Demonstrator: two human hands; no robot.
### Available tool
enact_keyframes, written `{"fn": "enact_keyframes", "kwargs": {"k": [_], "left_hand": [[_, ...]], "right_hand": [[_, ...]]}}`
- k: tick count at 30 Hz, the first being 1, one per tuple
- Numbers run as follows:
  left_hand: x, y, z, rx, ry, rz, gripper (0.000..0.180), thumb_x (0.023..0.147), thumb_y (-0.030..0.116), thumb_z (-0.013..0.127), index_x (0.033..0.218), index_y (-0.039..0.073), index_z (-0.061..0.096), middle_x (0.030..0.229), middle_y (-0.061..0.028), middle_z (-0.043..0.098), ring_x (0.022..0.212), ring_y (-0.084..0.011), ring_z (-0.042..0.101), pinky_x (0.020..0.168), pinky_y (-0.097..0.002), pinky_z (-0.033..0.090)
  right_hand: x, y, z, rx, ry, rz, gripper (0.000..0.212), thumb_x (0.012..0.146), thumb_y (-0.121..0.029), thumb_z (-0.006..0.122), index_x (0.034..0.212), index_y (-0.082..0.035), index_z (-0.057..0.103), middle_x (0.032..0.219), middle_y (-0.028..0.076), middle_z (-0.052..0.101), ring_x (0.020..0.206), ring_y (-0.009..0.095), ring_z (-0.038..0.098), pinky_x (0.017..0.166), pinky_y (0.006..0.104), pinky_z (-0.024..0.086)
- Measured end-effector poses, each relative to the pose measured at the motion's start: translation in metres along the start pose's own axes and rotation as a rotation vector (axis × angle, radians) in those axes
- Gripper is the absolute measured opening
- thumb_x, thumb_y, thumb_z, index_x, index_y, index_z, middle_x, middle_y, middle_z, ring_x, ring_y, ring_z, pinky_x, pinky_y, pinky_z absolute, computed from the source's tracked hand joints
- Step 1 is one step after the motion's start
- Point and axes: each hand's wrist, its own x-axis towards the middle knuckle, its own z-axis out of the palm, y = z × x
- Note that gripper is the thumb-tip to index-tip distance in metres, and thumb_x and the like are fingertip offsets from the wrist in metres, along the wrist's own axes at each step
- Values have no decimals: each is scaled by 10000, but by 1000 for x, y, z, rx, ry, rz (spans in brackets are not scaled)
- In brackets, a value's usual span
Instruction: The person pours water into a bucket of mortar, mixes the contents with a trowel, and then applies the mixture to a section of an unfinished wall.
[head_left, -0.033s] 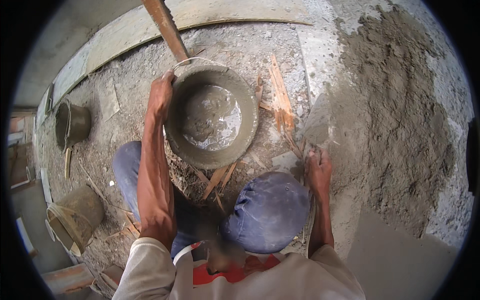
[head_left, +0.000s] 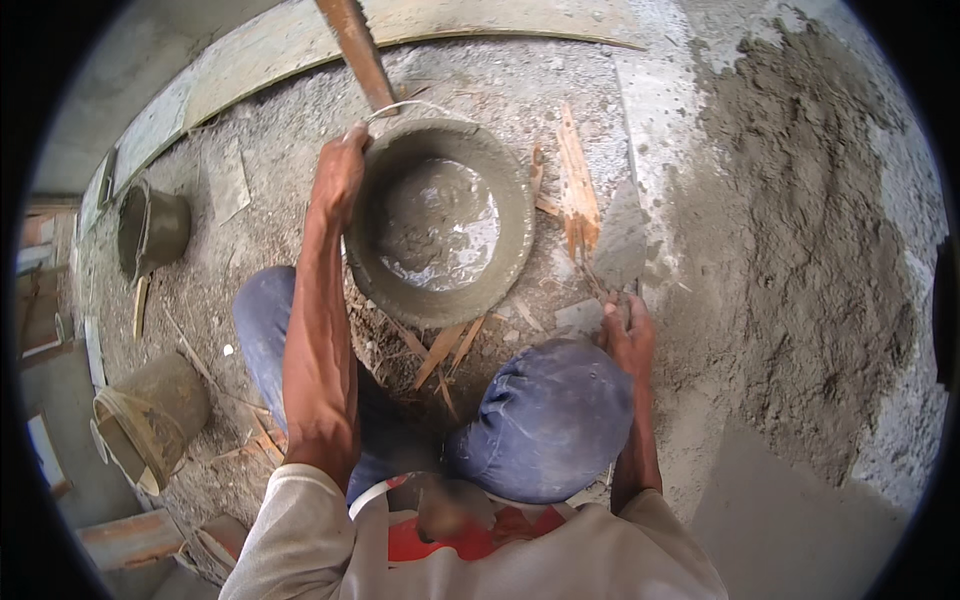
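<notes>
Gripping probably heavy bucket (head_left: 516,215) by rim in left hand (head_left: 342,168) and, right of it, trowel (head_left: 621,240) by handle in right hand (head_left: 630,338)

The bucket (head_left: 515,230) stands on the ground before the person, beyond the two knees, with wet mortar (head_left: 435,225) inside. The left hand (head_left: 340,170) is at its left rim. To its right lies a wood splinter (head_left: 577,180); then comes the trowel (head_left: 620,240), in the right hand (head_left: 630,335) beside the right knee (head_left: 560,420). Farther right spreads a mortar bed (head_left: 810,230). At far left are an upper pail (head_left: 165,228) and a nearer pail (head_left: 165,415). Behind the bucket are a post (head_left: 355,50) and a long board (head_left: 250,70).
</notes>
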Motion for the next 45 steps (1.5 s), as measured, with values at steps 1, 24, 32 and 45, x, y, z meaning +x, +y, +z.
{"fn": "enact_keyframes", "kwargs": {"k": [1,24,32,45], "left_hand": [[0,-4,-7,43,-6,28,498,1032,422,511,934,-38,675,816,-127,615,794,-221,530,758,-405,433],[-16,-16,1,-66,55,8,517,1035,411,531,1036,-67,728,858,-147,680,774,-239,575,743,-408,449],[1,-18,-6,-44,28,29,489,1011,389,520,960,-58,711,854,-213,692,794,-324,602,768,-460,453],[5,-31,-16,-177,-28,-12,388,1028,372,496,781,87,585,730,29,474,671,-122,419,626,-350,355]], "right_hand": [[-8,-17,21,-161,-72,-149,345,1019,-316,609,1152,0,645,968,143,675,888,263,687,738,395,543],[23,-114,175,-429,-732,-334,465,915,-211,721,1224,126,635,1027,340,714,964,436,726,890,485,584],[3,-111,118,-432,-548,-526,533,1000,-334,673,1282,114,611,1101,333,703,1028,401,713,928,483,560],[18,-259,-61,-131,-604,-659,353,1014,-266,658,1129,67,635,689,132,625,568,218,643,511,358,525]]}}
